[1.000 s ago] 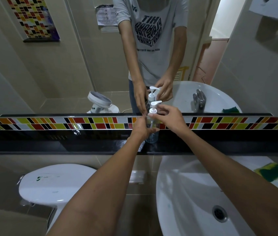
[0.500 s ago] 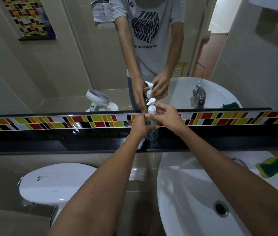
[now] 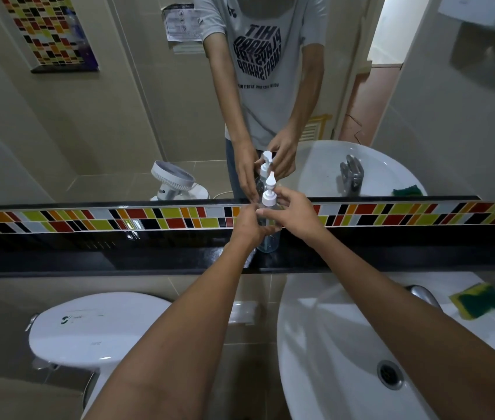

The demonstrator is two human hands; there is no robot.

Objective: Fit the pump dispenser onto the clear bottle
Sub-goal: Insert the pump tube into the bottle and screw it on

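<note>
Both arms reach straight out over a white sink (image 3: 316, 344) to a black ledge (image 3: 119, 253) below a mirror (image 3: 119, 116). A clear bottle (image 3: 269, 242) stands upright on the ledge. The left hand (image 3: 247, 222) wraps around the bottle's body, fingers curled. The right hand (image 3: 293, 212) pinches the collar of the white pump (image 3: 269, 195) at the bottle's neck, wrist bent slightly, nozzle pointing up and away. A green sponge (image 3: 479, 300) lies on the sink's right rim.

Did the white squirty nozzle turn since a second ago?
Yes. The pump dispenser nozzle has swung around: before it pointed right, along the coloured tile strip; now it points up toward the mirror. The clear bottle stays put on the black shelf.
</note>
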